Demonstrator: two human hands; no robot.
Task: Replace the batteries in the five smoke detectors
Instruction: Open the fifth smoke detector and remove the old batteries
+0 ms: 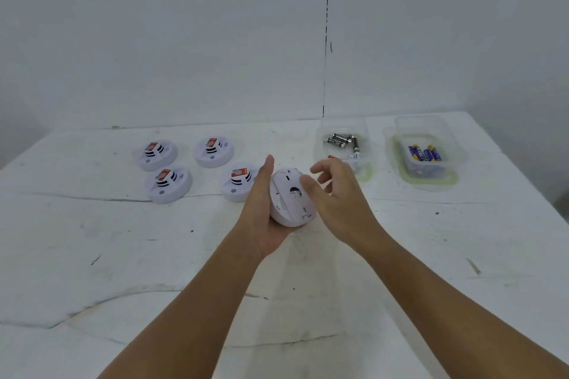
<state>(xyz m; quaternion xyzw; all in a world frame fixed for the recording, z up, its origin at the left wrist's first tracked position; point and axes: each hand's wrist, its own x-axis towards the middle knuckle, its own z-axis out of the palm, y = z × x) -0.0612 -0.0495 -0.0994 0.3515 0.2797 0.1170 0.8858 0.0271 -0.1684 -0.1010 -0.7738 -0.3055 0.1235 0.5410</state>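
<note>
Detector [291, 197] is sitting tilted above the table [123, 255], back facing you; your left hand [261, 209] is cupping it from beneath, while your right hand [335, 194] is pressing its thumb against the back, fingers loosely spread.

We see bare table [123, 271] along the near edge. Four smoke detectors [167, 184] crowd the far left; two clear tubs [345, 148] of batteries [425, 153] block the far right corner.
</note>
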